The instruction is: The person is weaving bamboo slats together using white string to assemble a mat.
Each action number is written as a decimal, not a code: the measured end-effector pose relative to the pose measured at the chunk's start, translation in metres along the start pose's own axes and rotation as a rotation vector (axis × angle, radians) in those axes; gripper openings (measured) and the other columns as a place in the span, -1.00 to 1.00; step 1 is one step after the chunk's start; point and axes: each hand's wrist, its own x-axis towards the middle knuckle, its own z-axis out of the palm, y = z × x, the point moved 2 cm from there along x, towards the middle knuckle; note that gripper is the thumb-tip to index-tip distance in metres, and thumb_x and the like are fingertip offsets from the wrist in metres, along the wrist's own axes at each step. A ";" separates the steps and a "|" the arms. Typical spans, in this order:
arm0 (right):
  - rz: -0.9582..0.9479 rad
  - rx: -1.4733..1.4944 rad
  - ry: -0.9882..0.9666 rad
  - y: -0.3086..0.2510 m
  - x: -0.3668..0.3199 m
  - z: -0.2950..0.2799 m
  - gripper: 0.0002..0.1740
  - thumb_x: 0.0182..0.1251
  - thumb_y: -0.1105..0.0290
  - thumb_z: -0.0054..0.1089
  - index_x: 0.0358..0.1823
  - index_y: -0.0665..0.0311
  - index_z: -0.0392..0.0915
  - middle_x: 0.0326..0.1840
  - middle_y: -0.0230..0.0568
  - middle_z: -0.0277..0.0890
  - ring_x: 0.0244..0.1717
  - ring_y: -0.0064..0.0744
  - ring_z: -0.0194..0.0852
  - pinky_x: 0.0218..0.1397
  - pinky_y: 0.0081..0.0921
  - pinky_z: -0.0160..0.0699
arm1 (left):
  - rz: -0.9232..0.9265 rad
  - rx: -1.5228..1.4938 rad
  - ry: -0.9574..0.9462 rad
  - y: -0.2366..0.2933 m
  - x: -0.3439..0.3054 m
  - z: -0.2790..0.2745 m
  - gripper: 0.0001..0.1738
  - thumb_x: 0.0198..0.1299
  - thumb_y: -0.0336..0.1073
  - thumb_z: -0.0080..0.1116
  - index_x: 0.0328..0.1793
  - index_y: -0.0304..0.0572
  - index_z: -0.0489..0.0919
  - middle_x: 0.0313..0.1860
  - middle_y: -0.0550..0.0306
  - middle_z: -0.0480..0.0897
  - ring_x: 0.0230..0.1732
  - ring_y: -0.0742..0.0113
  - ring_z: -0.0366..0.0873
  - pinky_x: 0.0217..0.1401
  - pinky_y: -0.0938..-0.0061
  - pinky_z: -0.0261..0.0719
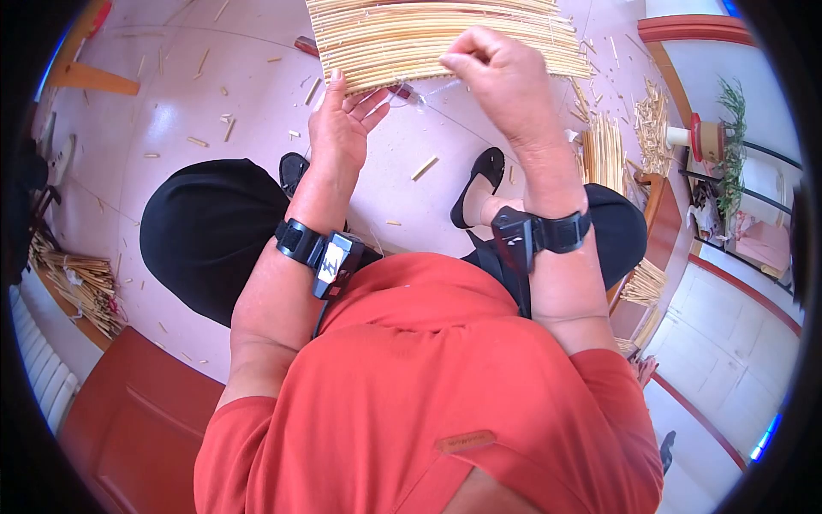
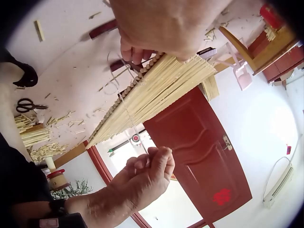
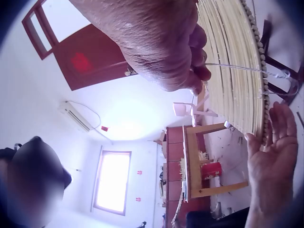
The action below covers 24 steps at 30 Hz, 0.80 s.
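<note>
Mat of pale, smooth, straw-like stalks (image 1: 445, 47) at my 12 o'clock, rods laid side by side, the near edge knobbed with small rounded bumps. My left hand (image 1: 338, 124), at 11 o'clock, pinches that edge: thumb on the face, fingers loosely extended beneath. My right hand (image 1: 505, 77), at 1 o'clock, is curled nearly closed, fingertips pinching a thin whitish cord (image 3: 232, 66) drawn taut to the mat's edge. Bundle of loose stalks (image 1: 604, 150) at 2 o'clock; 1 short cylindrical stub (image 1: 425, 168) on the floor between my shoes.
</note>
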 end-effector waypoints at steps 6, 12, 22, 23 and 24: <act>-0.069 -0.267 -0.076 0.009 -0.001 0.026 -0.84 0.19 0.29 0.22 -0.35 0.21 0.66 -0.48 -0.07 0.62 -0.41 -0.10 0.62 -0.25 -0.26 0.58 | 0.038 0.027 -0.006 -0.003 0.005 -0.002 -0.59 0.43 -0.16 -0.02 0.21 -0.35 0.35 0.00 -0.18 0.58 0.05 -0.04 0.61 0.12 0.11 0.64; -0.189 -0.268 -0.094 0.019 0.007 0.038 -0.82 0.14 0.37 0.09 -0.42 0.24 0.67 -0.49 0.00 0.60 -0.39 -0.02 0.62 -0.23 -0.17 0.58 | 0.047 0.037 -0.002 -0.001 0.004 0.000 -0.63 0.44 -0.19 -0.04 0.18 -0.35 0.37 -0.01 -0.17 0.59 0.01 0.01 0.62 0.08 0.16 0.67; -0.319 -0.277 -0.050 0.020 0.018 0.049 -0.84 0.03 0.46 0.04 -0.54 0.28 0.62 -0.54 0.06 0.55 -0.49 0.03 0.58 -0.34 -0.17 0.58 | 0.066 0.072 -0.011 0.002 -0.001 0.005 -0.65 0.47 -0.22 -0.11 0.19 -0.35 0.34 -0.05 -0.10 0.58 -0.09 0.16 0.66 -0.10 0.33 0.76; -0.318 -0.277 -0.052 0.019 0.018 0.049 -0.84 0.03 0.46 0.04 -0.54 0.28 0.62 -0.54 0.06 0.55 -0.49 0.03 0.58 -0.34 -0.17 0.58 | 0.061 0.073 -0.013 0.002 -0.001 0.005 -0.65 0.47 -0.22 -0.13 0.19 -0.35 0.34 -0.04 -0.10 0.58 -0.08 0.16 0.66 -0.10 0.33 0.76; -0.324 -0.274 -0.054 0.018 0.018 0.049 -0.84 0.03 0.46 0.04 -0.53 0.28 0.62 -0.55 0.06 0.55 -0.49 0.02 0.58 -0.33 -0.17 0.58 | 0.056 0.074 -0.016 0.002 -0.002 0.005 -0.65 0.48 -0.22 -0.14 0.19 -0.35 0.34 -0.04 -0.11 0.58 -0.08 0.16 0.66 -0.10 0.33 0.76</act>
